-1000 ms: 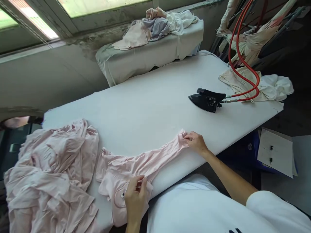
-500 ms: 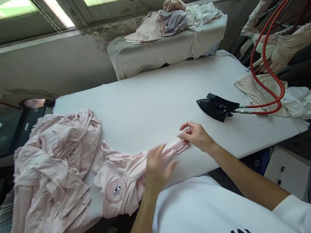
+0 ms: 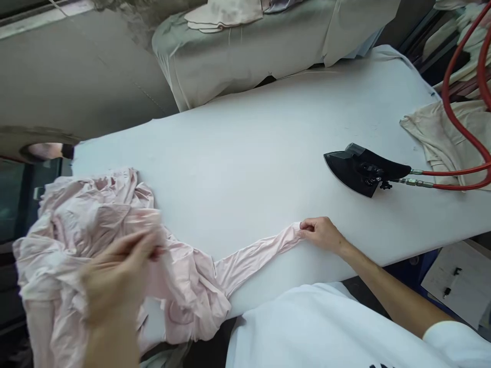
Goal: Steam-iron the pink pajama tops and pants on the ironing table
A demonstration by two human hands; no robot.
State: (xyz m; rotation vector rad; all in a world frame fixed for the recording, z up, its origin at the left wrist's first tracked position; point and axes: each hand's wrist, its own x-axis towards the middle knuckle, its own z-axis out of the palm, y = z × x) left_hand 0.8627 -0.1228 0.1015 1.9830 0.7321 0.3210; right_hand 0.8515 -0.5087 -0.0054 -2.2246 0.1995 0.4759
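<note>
A light pink garment [image 3: 199, 276] with a long narrow sleeve [image 3: 257, 260] lies crumpled along the near edge of the white ironing table [image 3: 238, 168]. My right hand [image 3: 322, 234] is closed on the sleeve's end, and the sleeve stretches out towards it. At the left, my left hand [image 3: 123, 271], smeared by motion, pinches a raised part of the same pink cloth. The round patch on the garment's front is mostly hidden in folds. A black iron [image 3: 366, 168] rests on the table beyond my right hand.
A heap of pink garments [image 3: 92, 220] covers the table's left end. Red hoses [image 3: 460, 173] run from the iron to the right, over beige cloth [image 3: 456, 133]. A cloth-covered padded board [image 3: 245, 56] stands at the back, with folded clothes [image 3: 226, 14] on top.
My left hand has moved from the sleeve to the left and lifted part of the garment. My right hand still grips the sleeve end, now straighter. The face patch has folded out of sight.
</note>
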